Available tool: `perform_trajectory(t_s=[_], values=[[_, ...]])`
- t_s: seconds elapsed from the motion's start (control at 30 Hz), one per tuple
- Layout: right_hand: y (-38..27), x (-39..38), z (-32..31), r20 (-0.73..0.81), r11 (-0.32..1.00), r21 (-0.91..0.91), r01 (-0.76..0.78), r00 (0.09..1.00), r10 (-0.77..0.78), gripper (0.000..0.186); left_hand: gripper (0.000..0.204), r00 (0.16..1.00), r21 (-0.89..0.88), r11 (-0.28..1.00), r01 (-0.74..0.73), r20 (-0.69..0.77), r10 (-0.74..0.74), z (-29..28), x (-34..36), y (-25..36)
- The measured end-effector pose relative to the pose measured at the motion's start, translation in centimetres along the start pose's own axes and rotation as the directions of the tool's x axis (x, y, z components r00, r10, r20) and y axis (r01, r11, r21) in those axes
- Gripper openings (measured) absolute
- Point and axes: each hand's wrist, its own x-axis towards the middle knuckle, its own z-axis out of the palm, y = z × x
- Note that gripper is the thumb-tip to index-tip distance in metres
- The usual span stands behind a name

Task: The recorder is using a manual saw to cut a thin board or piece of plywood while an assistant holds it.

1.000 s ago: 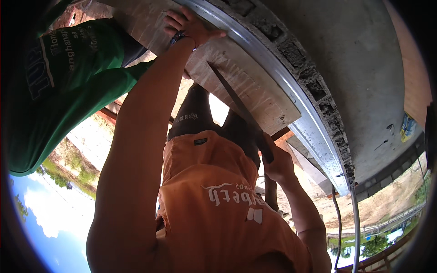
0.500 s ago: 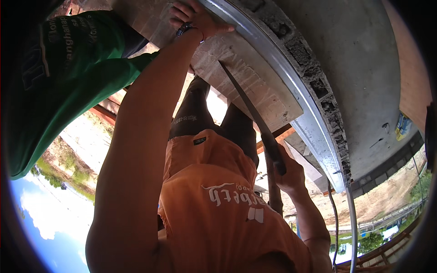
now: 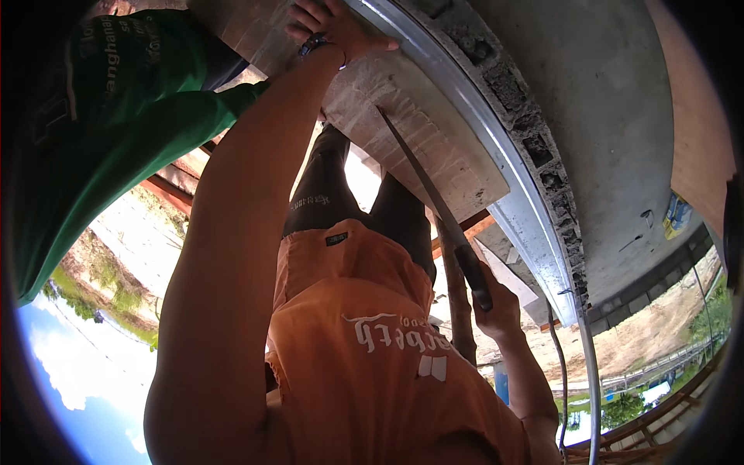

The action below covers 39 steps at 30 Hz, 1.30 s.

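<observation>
Saw (image 3: 423,177) is held in the right hand (image 3: 500,306), fingers closed around the dark handle (image 3: 473,279). Its blade extends from that hand upward and to the left, crossing the near edge of the board (image 3: 446,151) so that the tip lies over the face. The blade's long axis stands oblique to that of the board, which slopes from upper left to lower right beside the metal channel (image 3: 535,240). The left hand (image 3: 346,32), nearer the tip, rests on the board beyond it, fingers spread, gripping nothing visible. Contact between blade and board cannot be confirmed.
</observation>
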Motion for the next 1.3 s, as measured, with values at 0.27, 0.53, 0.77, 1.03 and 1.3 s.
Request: perform_trajectory(t_s=[0.27, 0.53, 0.77, 1.03, 1.3], values=[[-6.5, 19.9, 4.9, -0.154, 0.99, 0.023, 0.139, 0.979, -0.134, 0.063, 0.149, 1.0, 0.01, 1.0, -0.02, -0.009, 0.02, 1.1, 0.5, 1.6], [1.4, -1.3, -0.1, -0.04, 0.989, 0.129, 0.067, 0.997, -0.063, 0.057, 0.153, 0.998, -0.042, 0.999, 0.026, -0.051, -0.028, 1.4, 0.6, -0.8], [-1.3, 14.1, 5.1, -0.184, 0.987, 0.112, 0.112, 0.979, -0.09, 0.066, 0.153, 0.999, -0.022, 0.999, -0.028, -0.017, 0.028, 0.9, 0.5, 2.1], [-3.8, 9.5, 2.6, -0.151, 0.974, 0.052, 0.222, 0.965, -0.212, 0.069, 0.151, 1.0, -0.041, 0.999, -0.023, -0.016, 0.022, 0.7, 1.4, -0.1], [-3.0, 14.4, 5.2, -0.129, 0.983, 0.099, 0.153, 0.982, -0.139, 0.069, 0.151, 0.995, -0.061, 0.997, -0.051, -0.085, 0.046, 0.6, 1.5, -0.3]])
